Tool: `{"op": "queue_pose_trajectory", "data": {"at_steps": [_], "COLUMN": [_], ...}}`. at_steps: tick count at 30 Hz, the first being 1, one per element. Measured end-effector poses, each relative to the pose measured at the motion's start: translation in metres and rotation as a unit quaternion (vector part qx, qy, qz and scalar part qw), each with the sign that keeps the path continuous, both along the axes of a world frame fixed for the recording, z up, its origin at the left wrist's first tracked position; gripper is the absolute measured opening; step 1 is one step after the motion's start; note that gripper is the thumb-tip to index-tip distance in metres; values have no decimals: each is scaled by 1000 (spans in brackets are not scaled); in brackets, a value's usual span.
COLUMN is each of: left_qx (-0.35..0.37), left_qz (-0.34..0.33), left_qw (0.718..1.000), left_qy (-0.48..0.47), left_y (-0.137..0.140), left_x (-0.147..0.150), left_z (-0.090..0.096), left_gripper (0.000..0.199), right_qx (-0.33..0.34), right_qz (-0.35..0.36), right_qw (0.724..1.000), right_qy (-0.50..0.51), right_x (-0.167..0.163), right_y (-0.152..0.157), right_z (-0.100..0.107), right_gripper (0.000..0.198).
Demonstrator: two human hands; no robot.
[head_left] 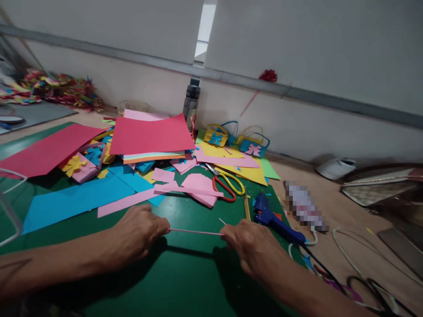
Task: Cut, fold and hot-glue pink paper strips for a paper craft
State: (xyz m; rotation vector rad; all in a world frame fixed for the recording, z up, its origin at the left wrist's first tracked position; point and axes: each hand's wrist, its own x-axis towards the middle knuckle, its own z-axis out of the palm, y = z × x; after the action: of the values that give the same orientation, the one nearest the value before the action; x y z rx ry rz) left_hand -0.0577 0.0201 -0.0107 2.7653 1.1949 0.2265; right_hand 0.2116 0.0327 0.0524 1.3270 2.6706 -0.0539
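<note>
A narrow pink paper strip (196, 232), seen almost edge-on, stretches level between my two hands above the green board. My left hand (143, 231) pinches its left end with closed fingers. Thumb and fingers of my right hand (246, 242) are closed on the other end, and a short tip sticks up past them. Just beyond the hands lie a pink cut-out piece (201, 200) and a longer pink strip (127, 201). Scissors (231, 182) with red and yellow handles rest behind my right hand. A blue glue gun (276, 220) lies to its right.
Red sheets (152, 136) top a paper stack at the back. Small paper bags with bows (216, 136) stand near a bottle (191, 103) by the wall. A blue sheet (79, 200) lies left. Cords (350, 255) and a white wire frame (11, 215) flank the green board (185, 281).
</note>
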Motion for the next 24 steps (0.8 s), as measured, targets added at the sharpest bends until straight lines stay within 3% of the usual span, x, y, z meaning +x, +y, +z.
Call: {"op": "queue_pose_trajectory", "data": {"at_steps": [8,12,18,24], "left_qx": [35,54,57,2], "left_qz": [18,96,233,231], "left_qw": [999,993,963,960], "left_qy": [11,52,120,158], "left_y": [12,29,47,31], "left_x": [-13,-14,-22,-10], "left_z": [-11,0,26,20], "left_gripper": [24,28,32,20], "right_qx": [-45,-40,52,130], "right_qz": [-87,-112,-128,-124], "right_qw": [995,993,990,982], "right_qy": [-6,-8,-35,-63], "right_x": [9,7,6,-13], "right_y": [17,35,74,85], "right_z": [9,13,11,3], "right_gripper": [29,31,29,26]}}
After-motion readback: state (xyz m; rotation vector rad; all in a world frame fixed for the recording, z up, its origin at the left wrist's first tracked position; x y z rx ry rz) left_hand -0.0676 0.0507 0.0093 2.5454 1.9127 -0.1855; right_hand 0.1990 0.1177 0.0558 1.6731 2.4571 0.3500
